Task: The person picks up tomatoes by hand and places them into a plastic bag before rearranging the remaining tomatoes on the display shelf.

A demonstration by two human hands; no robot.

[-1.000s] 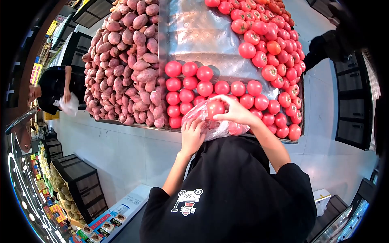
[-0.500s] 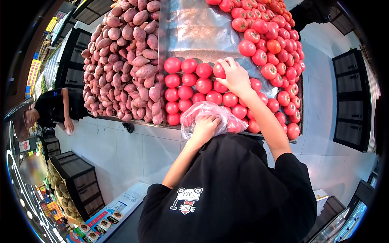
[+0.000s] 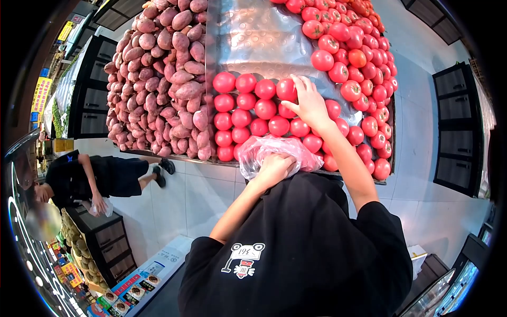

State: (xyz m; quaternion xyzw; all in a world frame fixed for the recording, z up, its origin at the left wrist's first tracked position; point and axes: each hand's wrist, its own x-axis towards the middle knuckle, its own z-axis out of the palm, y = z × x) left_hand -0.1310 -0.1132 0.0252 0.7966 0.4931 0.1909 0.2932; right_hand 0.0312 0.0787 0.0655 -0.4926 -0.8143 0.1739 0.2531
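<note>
My left hand (image 3: 277,167) is closed on a thin, clear plastic bag (image 3: 257,151) at the display's front edge. Red shows through the bag, but I cannot make out what is inside it. My right hand (image 3: 310,105) is open, its fingers stretched out along the right side of a red tomato (image 3: 285,89). That tomato sits at the right end of the back row of neatly set tomatoes (image 3: 265,110). The thumb reaches just below it, over another tomato.
Sweet potatoes (image 3: 158,79) are heaped left of a clear divider (image 3: 211,63). A silver bumpy liner (image 3: 253,42) lies behind the rows, with piled tomatoes (image 3: 351,92) to the right. Another person (image 3: 79,179) in black stands at left, near dark drawer cabinets (image 3: 100,238).
My right hand's fingers have opened and shifted slightly right, off the top of the tomato. My left hand and the bag have moved a little. The other person has come further into view.
</note>
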